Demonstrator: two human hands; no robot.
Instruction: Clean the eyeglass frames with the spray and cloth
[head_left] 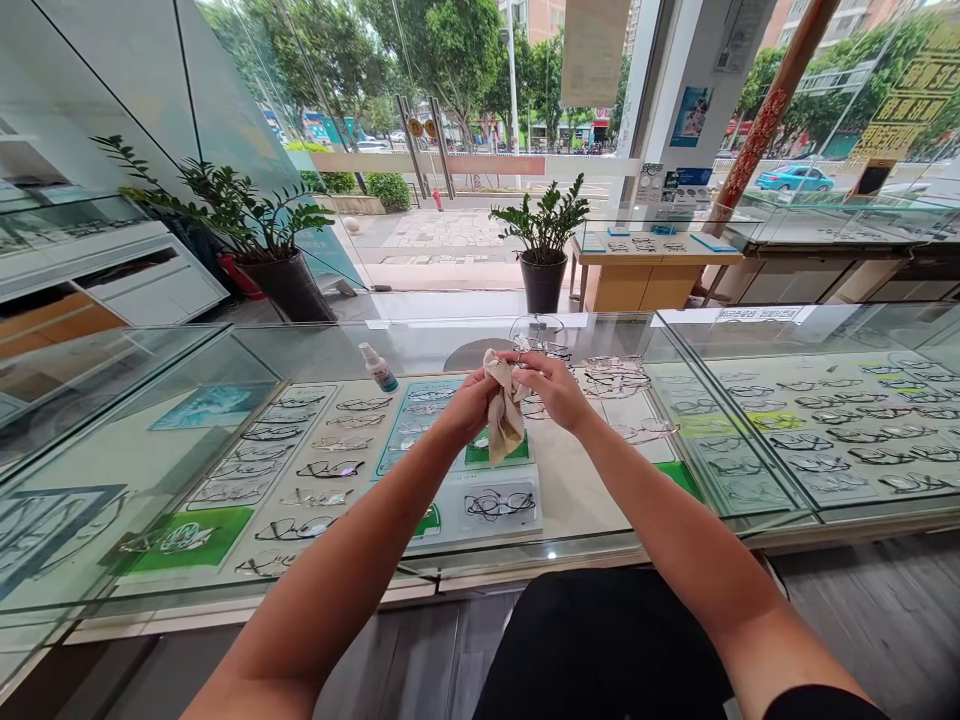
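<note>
So, going by the cloth (504,425): off to its left there's a spray bottle (379,368), standing well apart from the hands. Closer in, right at the cloth's left side, is the left hand (469,403). Best bet for the wiping, imo: steady grip here, light pressure, a clean fold doing the rubbing, and the loose end kept gathered so it doesn't snag. Left fingers are curled closed around the cloth, no real gap. The cloth itself is bunched up above the surface (574,480), its tail hanging down. Could be glasses tucked in it, but can't really tell. At its right side, the right hand (553,388) has its fingers pinched narrow on the top of it. Further right of the cloth, there's a cluster of glasses (616,376), close enough to be worth keeping elbows and fabric off.
</note>
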